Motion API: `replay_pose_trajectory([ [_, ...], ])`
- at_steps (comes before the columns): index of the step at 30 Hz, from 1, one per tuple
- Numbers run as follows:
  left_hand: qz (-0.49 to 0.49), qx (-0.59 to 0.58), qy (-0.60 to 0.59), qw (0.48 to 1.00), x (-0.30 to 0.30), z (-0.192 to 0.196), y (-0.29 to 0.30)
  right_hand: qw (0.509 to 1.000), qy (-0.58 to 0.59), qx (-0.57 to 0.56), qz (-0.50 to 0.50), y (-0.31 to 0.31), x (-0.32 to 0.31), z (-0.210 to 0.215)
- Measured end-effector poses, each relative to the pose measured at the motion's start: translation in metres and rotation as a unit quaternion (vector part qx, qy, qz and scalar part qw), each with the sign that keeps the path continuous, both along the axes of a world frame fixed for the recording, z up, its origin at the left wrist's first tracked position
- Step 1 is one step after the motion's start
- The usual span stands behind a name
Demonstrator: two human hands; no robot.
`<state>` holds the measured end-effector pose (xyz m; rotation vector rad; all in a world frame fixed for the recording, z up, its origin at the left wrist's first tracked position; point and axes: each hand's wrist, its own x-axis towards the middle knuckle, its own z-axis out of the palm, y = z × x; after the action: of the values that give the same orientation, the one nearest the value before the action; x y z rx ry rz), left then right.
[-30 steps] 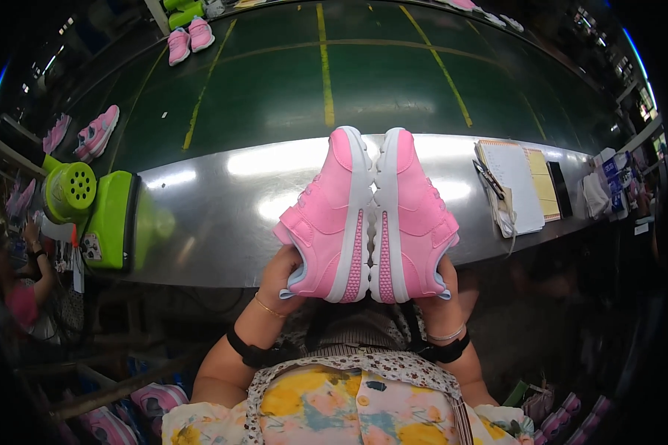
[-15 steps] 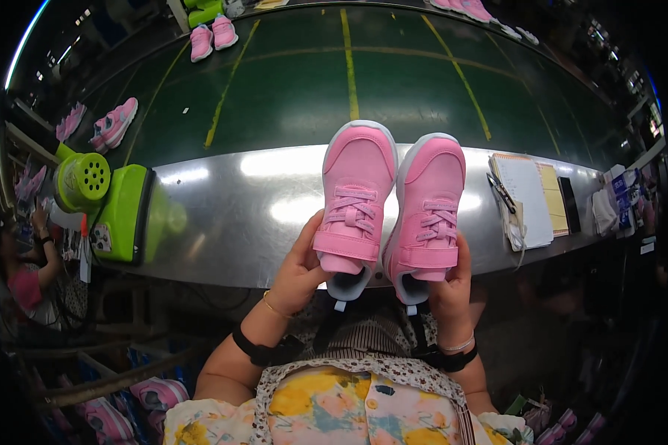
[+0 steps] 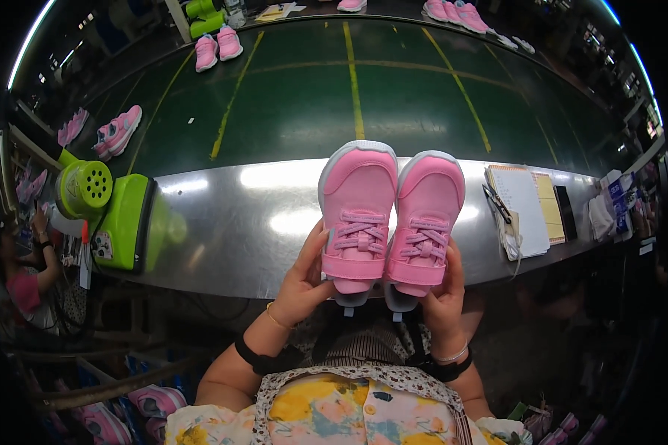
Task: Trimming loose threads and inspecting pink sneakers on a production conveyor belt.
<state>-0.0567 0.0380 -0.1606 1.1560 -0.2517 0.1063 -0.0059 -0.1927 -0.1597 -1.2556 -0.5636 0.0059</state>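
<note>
Two pink sneakers with white soles, crossed laces and a strap over the ankle are held up side by side, toes pointing away from me. My left hand [image 3: 304, 278] grips the left sneaker [image 3: 358, 204] by its outer side near the heel. My right hand [image 3: 445, 300] holds the right sneaker [image 3: 427, 211] the same way. The shoes touch or nearly touch along their inner sides. Small pale pull tabs show at both heels. The far fingers of each hand are partly hidden behind the shoes.
Beyond the steel table edge [image 3: 223, 215] lies a green belt [image 3: 297, 96] with yellow lines, carrying more pink shoes [image 3: 119, 132]. A green machine [image 3: 126, 222] stands left. Right are a notepad [image 3: 523, 208] and snips [image 3: 499, 204]. Another person [image 3: 30, 274] sits far left.
Both sneakers have tilted, so their toes show more broadly and less of the heel openings is visible. They have moved closer together and slightly toward me, still in my hands.
</note>
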Motion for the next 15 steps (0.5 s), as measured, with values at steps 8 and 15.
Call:
replay_pose_trajectory([
  [8, 0.04, 0.106, -0.055, 0.992, 0.0006, -0.0026, 0.0044, 1.0, 0.004, -0.007, -0.006, 0.0018, -0.0018, 0.0021],
  [15, 0.061, 0.09, -0.018, 0.994, -0.0028, 0.0003, 0.0044, 1.0, 0.024, -0.005, -0.003, 0.0021, -0.0029, -0.0002],
])
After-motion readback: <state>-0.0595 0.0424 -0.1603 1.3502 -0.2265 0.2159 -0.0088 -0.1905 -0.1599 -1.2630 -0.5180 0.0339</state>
